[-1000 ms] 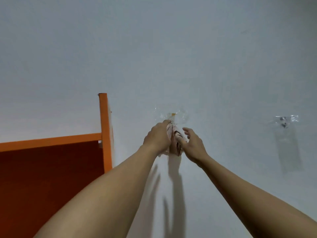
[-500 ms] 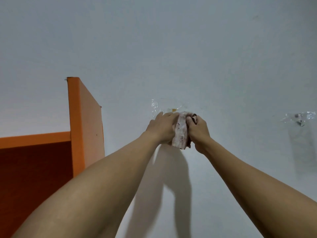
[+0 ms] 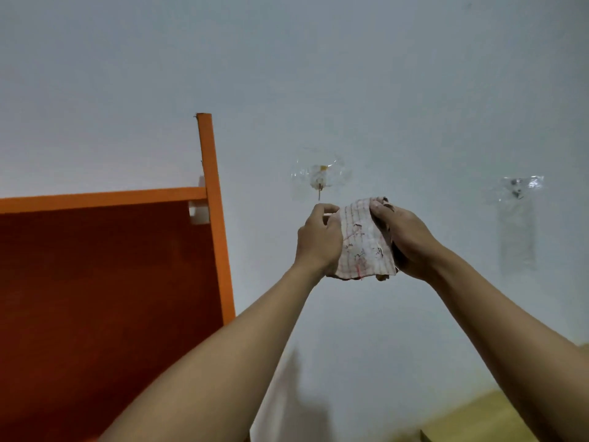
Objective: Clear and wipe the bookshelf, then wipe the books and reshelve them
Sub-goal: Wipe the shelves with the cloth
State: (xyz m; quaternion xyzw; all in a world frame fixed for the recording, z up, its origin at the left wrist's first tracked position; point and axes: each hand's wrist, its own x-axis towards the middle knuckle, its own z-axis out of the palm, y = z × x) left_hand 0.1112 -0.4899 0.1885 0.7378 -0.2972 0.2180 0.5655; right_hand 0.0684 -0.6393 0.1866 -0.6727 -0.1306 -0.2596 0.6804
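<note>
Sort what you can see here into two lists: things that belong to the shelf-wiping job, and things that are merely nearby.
Part of the job:
- cloth, held between left hand and right hand
- orange bookshelf

Merely nearby:
- clear adhesive hook on the wall, just above the cloth
- second clear hook further right
- yellowish surface at the bottom right

- The thin woven cloth (image 3: pixel 363 240) is showing a white ground crossed by a fine reddish grid, with dark scribbly marks and a red streak.
- The flat-panelled bookshelf (image 3: pixel 213 205) is showing bright orange edges and a darker red-orange back panel.
- The smooth painted wall (image 3: pixel 382 74) is looking pale grey-blue.
- The clear plastic adhesive hook (image 3: pixel 320 178) is carrying a small yellow fleck.
- The low surface (image 3: pixel 471 422) is showing dull yellow.
</note>
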